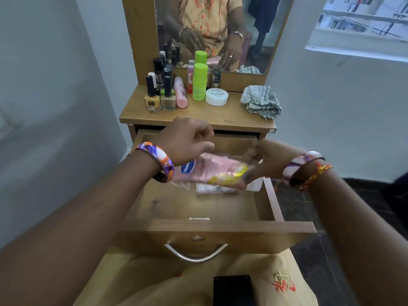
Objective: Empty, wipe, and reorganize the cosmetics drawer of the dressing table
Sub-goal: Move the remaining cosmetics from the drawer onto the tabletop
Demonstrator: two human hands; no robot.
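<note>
From the head camera, the wooden drawer (212, 228) of the dressing table stands pulled out, its curved metal handle (196, 252) facing the person. Above its open box, the right hand (262, 162) has its fingers (249, 175) curled round the end of a blurred pink packet with a yellow corner and a blue patch (212, 171), holding it over the drawer. The left hand (187, 140) hovers just above the packet's far end; its fingers are loosely curled and I cannot tell whether they touch the packet. Under the packet, on the drawer floor, lies a flat clear plastic case (215, 188), with something white (256, 184) just beside it against the right wall.

On the bench (198, 115) above, bottles cluster at the left: a yellow nail polish bottle with a black cap (152, 96), a beige glittery one (168, 94) touching it, a pink tube (181, 92), a lime-green capped bottle (199, 81) and a round white jar (216, 96). Well apart on the right lies a crumpled grey striped cloth (261, 101). The mirror (220, 29) behind reflects both hands.
</note>
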